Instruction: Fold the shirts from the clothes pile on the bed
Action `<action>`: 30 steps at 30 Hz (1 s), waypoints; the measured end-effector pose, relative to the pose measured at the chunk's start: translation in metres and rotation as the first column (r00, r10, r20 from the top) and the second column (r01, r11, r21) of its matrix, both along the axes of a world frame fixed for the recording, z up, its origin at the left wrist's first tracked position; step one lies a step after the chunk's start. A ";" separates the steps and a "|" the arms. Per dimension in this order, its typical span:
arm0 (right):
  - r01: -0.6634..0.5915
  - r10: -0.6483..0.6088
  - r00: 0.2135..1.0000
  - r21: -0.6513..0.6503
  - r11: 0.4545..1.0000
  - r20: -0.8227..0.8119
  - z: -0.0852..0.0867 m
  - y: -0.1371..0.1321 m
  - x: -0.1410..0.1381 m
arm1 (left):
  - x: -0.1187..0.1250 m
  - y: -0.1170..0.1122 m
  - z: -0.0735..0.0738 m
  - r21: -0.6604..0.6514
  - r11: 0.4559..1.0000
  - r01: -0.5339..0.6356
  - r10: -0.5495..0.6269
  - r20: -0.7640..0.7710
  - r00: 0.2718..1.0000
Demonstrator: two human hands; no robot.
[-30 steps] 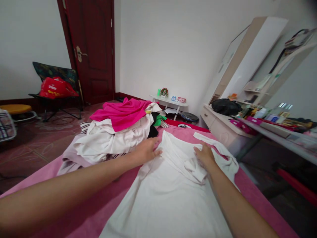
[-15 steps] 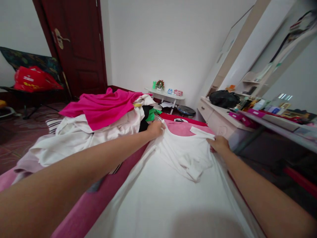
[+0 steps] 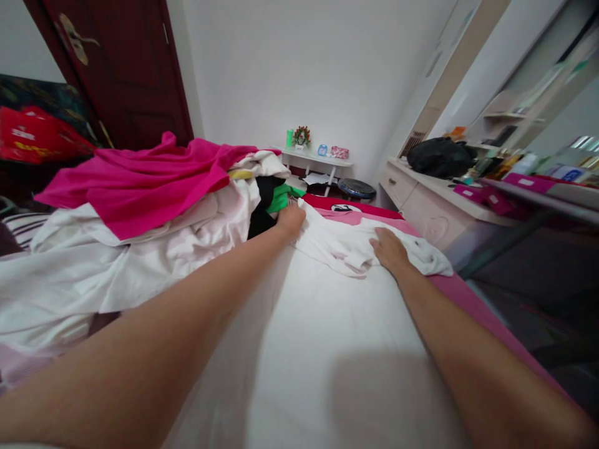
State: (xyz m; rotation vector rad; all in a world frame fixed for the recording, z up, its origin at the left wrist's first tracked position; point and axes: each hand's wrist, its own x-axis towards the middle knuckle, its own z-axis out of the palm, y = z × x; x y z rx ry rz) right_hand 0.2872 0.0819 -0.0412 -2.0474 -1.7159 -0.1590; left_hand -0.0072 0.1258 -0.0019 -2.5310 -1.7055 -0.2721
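Note:
A white garment [image 3: 318, 299] lies spread over the pink bed cover [image 3: 472, 305] in front of me. My left hand [image 3: 290, 221] is closed on the garment's far left corner, beside the clothes pile. My right hand [image 3: 388, 248] rests flat on the bunched far part of the same garment, fingers stretched forward. Both forearms reach out over the cloth.
A pile of clothes [image 3: 140, 218], topped by a bright pink piece [image 3: 140, 184], fills the bed's left side. A dresser [image 3: 430, 206] with a black bag [image 3: 437, 156] stands on the right. A small white table [image 3: 318, 159] and a dark red door [image 3: 112, 68] are beyond.
My head has moved forward and lower over the bed. My right hand has shifted left from the garment's right edge onto its bunched top and now lies flat. My left hand stays at the far left corner.

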 end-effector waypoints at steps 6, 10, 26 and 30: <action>-0.103 0.126 0.981 -0.156 0.982 0.145 0.000 -0.017 -0.008 | 0.000 -0.008 0.000 0.024 1.000 -0.019 0.020 -0.055 0.998; -0.119 0.157 0.967 -0.193 0.974 0.200 0.002 -0.049 -0.012 | -0.022 -0.053 0.004 0.115 0.991 0.063 -0.055 -0.067 0.996; -0.404 0.352 0.899 -0.184 0.896 -0.261 0.041 -0.329 0.003 | -0.216 -0.269 0.014 0.001 0.709 0.705 -0.695 0.172 0.699; -0.392 0.280 0.878 -0.247 0.886 -0.388 0.051 -0.376 0.005 | -0.225 -0.284 0.013 -0.001 0.676 0.736 -0.729 0.140 0.670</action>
